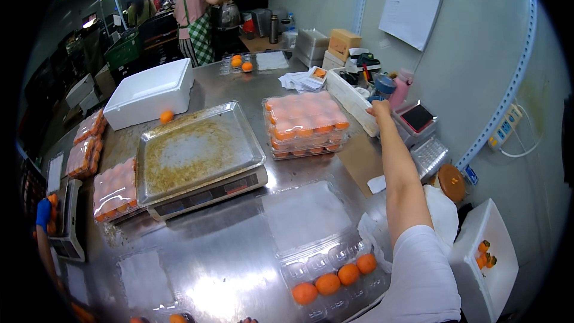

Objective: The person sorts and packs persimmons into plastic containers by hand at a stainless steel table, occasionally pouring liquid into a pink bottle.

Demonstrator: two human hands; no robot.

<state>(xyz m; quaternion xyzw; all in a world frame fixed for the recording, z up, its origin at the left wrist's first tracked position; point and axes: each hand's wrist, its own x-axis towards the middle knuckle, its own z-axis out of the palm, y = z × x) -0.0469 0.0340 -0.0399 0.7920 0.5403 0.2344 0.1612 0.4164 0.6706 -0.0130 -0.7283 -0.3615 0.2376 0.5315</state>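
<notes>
- The right hand (pixel 378 109) reaches out with fingers curled in at the long white foam box (pixel 353 104), just beside a blue cup-like container (pixel 384 85); whether it grips anything, I cannot tell.
- The left hand (pixel 248 320) is only a sliver of fingertips at the lower edge, so its grip cannot be told.
- Behind the blue container stands a pink bottle (pixel 401 87); near it sits a black-topped ink pad (pixel 417 118).
- Left of the foam box, filled clear clamshell packs (pixel 304 122) of orange fruits are stacked on the steel table (pixel 233 251).
- Nearer the body, an open clamshell tray (pixel 323 257) holds four persimmon-like fruits (pixel 327 284) in a row.
- Farther left is a scale with a stained metal pan (pixel 197 149).
</notes>
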